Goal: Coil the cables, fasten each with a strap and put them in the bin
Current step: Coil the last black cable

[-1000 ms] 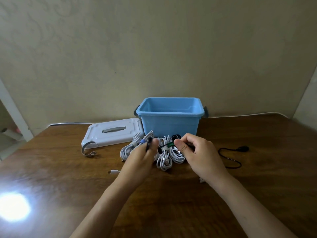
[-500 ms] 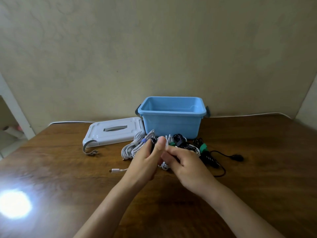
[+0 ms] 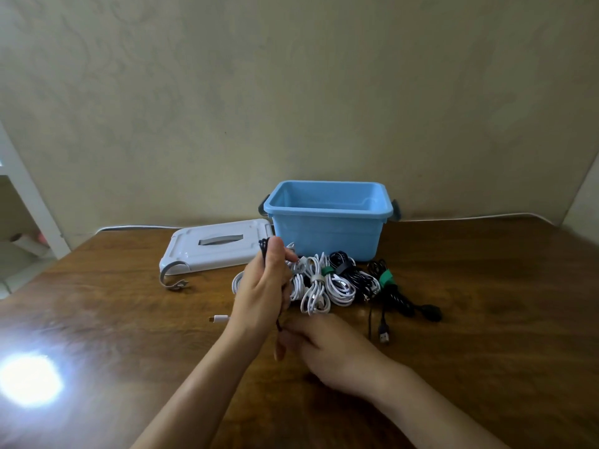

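My left hand [image 3: 263, 286] is raised above the table and grips a thin black cable [image 3: 264, 247], whose loops stick out above my thumb. The cable runs down to my right hand [image 3: 319, 345], which pinches it low near the table. Behind my hands lies a heap of coiled white cables [image 3: 324, 285], some bound with green or grey straps. A black cable bundle with a green strap [image 3: 385, 277] lies to the right, its plug [image 3: 384, 335] loose on the table. The open blue bin [image 3: 327, 218] stands behind the heap; its floor is hidden.
The bin's white lid [image 3: 214, 251] lies flat to the left of the bin, with a grey strap [image 3: 171, 280] curled at its front corner. A white connector [image 3: 220, 318] pokes out left of my left wrist. Glare marks the wooden table [image 3: 486, 319] at the left.
My left hand has lifted with the black cable. My right hand has drawn back toward me and down, pulling the cable out. The black bundle on the right now lies uncovered.
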The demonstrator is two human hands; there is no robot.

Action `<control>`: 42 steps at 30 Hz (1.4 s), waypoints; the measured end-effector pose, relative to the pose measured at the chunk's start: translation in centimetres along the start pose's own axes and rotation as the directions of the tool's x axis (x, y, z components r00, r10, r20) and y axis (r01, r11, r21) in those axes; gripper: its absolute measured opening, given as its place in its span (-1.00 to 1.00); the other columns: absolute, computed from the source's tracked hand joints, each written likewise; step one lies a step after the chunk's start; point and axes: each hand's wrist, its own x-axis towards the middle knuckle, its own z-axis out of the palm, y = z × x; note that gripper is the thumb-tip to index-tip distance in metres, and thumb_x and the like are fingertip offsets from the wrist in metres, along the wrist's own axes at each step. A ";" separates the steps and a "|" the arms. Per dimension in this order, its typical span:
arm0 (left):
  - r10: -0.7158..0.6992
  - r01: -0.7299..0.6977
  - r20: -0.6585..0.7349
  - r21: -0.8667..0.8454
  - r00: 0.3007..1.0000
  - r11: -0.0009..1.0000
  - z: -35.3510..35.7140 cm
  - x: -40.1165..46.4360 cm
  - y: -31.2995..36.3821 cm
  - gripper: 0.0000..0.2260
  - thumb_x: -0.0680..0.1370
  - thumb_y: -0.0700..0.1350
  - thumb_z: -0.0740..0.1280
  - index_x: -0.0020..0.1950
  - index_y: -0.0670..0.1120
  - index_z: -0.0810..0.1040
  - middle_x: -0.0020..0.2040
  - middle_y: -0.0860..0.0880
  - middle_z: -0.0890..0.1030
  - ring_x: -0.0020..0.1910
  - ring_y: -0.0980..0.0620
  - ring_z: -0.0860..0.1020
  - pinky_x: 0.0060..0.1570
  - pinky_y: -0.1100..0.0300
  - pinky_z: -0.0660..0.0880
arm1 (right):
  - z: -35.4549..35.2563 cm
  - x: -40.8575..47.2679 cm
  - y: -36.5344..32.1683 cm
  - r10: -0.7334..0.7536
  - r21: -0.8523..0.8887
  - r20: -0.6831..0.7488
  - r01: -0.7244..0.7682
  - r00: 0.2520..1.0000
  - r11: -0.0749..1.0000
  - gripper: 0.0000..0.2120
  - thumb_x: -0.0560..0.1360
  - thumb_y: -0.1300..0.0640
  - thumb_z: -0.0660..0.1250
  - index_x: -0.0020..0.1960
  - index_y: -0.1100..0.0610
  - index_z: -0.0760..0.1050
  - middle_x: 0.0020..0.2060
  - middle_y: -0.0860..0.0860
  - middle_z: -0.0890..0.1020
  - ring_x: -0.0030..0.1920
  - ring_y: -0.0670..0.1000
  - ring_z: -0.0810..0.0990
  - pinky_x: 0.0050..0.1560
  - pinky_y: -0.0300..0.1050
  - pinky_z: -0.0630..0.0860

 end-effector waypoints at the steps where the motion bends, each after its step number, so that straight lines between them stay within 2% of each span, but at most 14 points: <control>1: 0.021 -0.022 0.031 0.010 0.999 1.000 0.3 -0.3 -0.1 -0.46 0.54 0.31 0.11 -0.01 -0.18 0.51 -0.37 -0.09 0.24 -0.45 -0.01 0.25 -0.46 0.15 0.19 | 0.4 0.1 -0.2 -0.003 -0.015 0.000 0.003 1.000 1.000 -0.75 0.67 -0.01 0.20 -0.07 -0.03 0.61 -0.18 -0.16 0.60 -0.15 -0.19 0.52 -0.07 -0.11 0.43; 3: 0.058 -0.059 0.081 0.016 0.995 0.998 0.7 -0.7 -0.1 -0.44 0.58 0.25 0.08 0.02 -0.25 0.53 -0.36 -0.12 0.25 -0.48 -0.01 0.26 -0.49 0.18 0.21 | 0.6 0.1 -0.2 0.006 -0.024 -0.008 -0.007 1.000 1.000 -0.67 0.68 -0.07 0.17 -0.13 -0.01 0.62 -0.10 -0.08 0.66 -0.08 -0.07 0.60 0.03 -0.02 0.49; 6: 0.049 -0.046 0.141 -0.025 0.989 0.999 0.4 -0.7 0.4 -0.41 0.60 0.22 0.07 0.03 -0.32 0.53 -0.41 -0.08 0.23 -0.52 0.03 0.19 -0.52 0.15 0.11 | 0.1 -0.1 -0.2 0.024 -0.052 0.005 -0.023 1.000 0.998 -0.51 0.67 -0.20 0.14 -0.25 0.03 0.60 -0.28 -0.10 0.66 -0.25 -0.13 0.59 -0.05 -0.12 0.48; 9: -0.002 -0.008 0.225 0.046 0.974 0.999 -0.6 -0.4 0.9 -0.40 0.60 0.23 0.06 0.02 -0.31 0.56 -0.43 -0.08 0.22 -0.51 0.03 0.14 -0.49 0.13 0.06 | -1.6 -0.1 0.9 0.060 -0.135 -0.048 -0.066 0.997 0.989 -0.65 0.64 -0.15 0.25 -0.26 -0.04 0.54 -0.37 -0.13 0.55 -0.27 -0.14 0.54 -0.24 -0.16 0.37; 13: -0.122 0.043 0.391 0.204 0.912 0.978 -1.0 -0.7 1.1 -0.44 0.63 0.21 0.06 0.08 -0.22 0.63 -0.44 -0.14 0.23 -0.53 0.02 0.18 -0.52 0.17 0.12 | -3.8 -0.3 1.9 0.079 -0.220 -0.102 -0.100 0.992 0.970 -0.73 0.64 -0.14 0.26 -0.17 -0.06 0.53 -0.17 -0.16 0.57 -0.11 -0.12 0.56 -0.09 -0.06 0.46; 16: -0.066 -0.106 0.356 0.442 0.932 0.891 -0.6 -0.6 0.6 -0.38 0.52 0.37 0.02 0.15 -0.06 0.61 -0.51 0.09 0.39 -0.53 0.15 0.34 -0.45 0.20 0.28 | -5.5 -0.5 2.4 0.114 -0.305 -0.221 -0.180 0.969 0.935 -0.54 0.49 -0.44 0.23 -0.29 -0.07 0.47 -0.26 -0.14 0.56 -0.19 -0.13 0.53 -0.21 -0.08 0.40; 18: 0.013 -0.173 0.288 0.538 0.957 0.825 -0.5 -0.2 0.1 -0.28 0.44 0.46 -0.02 0.11 -0.07 0.59 -0.50 0.16 0.42 -0.49 0.21 0.39 -0.37 0.18 0.30 | -6.6 -0.7 2.8 0.100 -0.305 -0.342 -0.211 0.935 0.929 -0.41 0.37 -0.56 0.14 -0.33 -0.03 0.46 -0.38 -0.08 0.57 -0.30 -0.10 0.54 -0.30 -0.05 0.40; 21: 0.054 -0.213 0.261 0.633 0.964 0.745 -0.7 0.0 -0.4 -0.22 0.45 0.48 -0.06 -0.01 -0.16 0.60 -0.44 0.09 0.40 -0.44 0.17 0.38 -0.37 0.24 0.27 | -6.8 -1.0 3.3 0.101 -0.005 -0.372 -0.111 0.923 0.994 -0.57 0.52 -0.37 0.23 -0.22 -0.04 0.55 -0.34 -0.05 0.63 -0.30 -0.09 0.59 -0.22 0.03 0.52; 24: 0.025 -0.211 0.260 0.718 0.965 0.663 -0.4 -0.2 -0.8 -0.34 0.46 0.42 -0.03 -0.16 -0.10 0.57 -0.31 0.03 0.50 -0.33 0.15 0.44 -0.32 0.24 0.30 | -5.6 -0.6 3.0 0.089 0.149 -0.324 -0.043 0.942 0.988 -0.76 0.66 -0.09 0.23 -0.10 -0.06 0.58 -0.21 -0.14 0.66 -0.14 -0.17 0.61 -0.12 -0.24 0.50; 27: 0.001 -0.201 0.254 0.761 0.967 0.617 -0.3 -0.3 -1.2 -0.34 0.47 0.41 -0.07 -0.12 -0.06 0.60 -0.15 0.00 0.51 -0.18 0.10 0.49 -0.25 0.24 0.33 | -4.8 -0.4 2.8 0.054 0.144 -0.376 0.000 0.925 0.990 -0.78 0.68 0.00 0.23 -0.05 -0.01 0.60 -0.19 -0.18 0.64 -0.09 -0.21 0.60 -0.14 -0.39 0.44; 32: 0.017 -0.204 0.243 0.773 0.970 0.601 -0.1 -0.5 -0.8 -0.52 0.49 0.37 -0.06 -0.23 0.02 0.39 -0.18 0.02 0.44 -0.23 0.12 0.42 -0.32 0.25 0.25 | -5.0 -0.5 2.9 0.068 0.069 -0.514 -0.037 0.855 0.997 -0.79 0.59 -0.17 0.32 -0.05 -0.08 0.63 -0.20 -0.20 0.67 -0.11 -0.23 0.63 -0.19 -0.38 0.45; 37: 0.012 -0.215 0.252 0.801 0.968 0.559 0.0 -0.4 -1.1 -0.48 0.47 0.41 -0.05 -0.15 -0.01 0.41 -0.19 0.03 0.52 -0.21 0.13 0.47 -0.19 0.15 0.39 | -5.2 -0.6 2.7 0.044 0.055 -0.579 -0.014 0.814 0.998 -0.73 0.51 -0.24 0.36 -0.11 -0.06 0.65 -0.26 -0.17 0.65 -0.17 -0.19 0.62 -0.22 -0.34 0.48; 40: 0.022 -0.204 0.232 0.802 0.973 0.562 0.0 -0.3 -1.4 -0.55 0.52 0.37 0.00 -0.14 0.04 0.43 -0.15 0.05 0.50 -0.19 0.15 0.47 -0.18 0.13 0.42 | -5.2 -0.6 2.6 0.083 0.118 -0.571 -0.019 0.817 0.993 -0.79 0.54 -0.16 0.40 -0.14 -0.03 0.62 -0.33 -0.18 0.65 -0.22 -0.22 0.62 -0.27 -0.38 0.45; 42: -0.017 -0.163 0.220 0.771 0.975 0.616 -0.1 -0.1 -1.4 -0.51 0.55 0.34 0.02 -0.15 -0.03 0.48 -0.21 0.04 0.52 -0.27 0.14 0.48 -0.22 0.11 0.41 | -5.1 -0.3 2.5 0.117 0.225 -0.514 0.002 0.850 0.974 -0.84 0.62 -0.02 0.35 -0.10 -0.02 0.62 -0.28 -0.20 0.66 -0.17 -0.22 0.62 -0.20 -0.38 0.45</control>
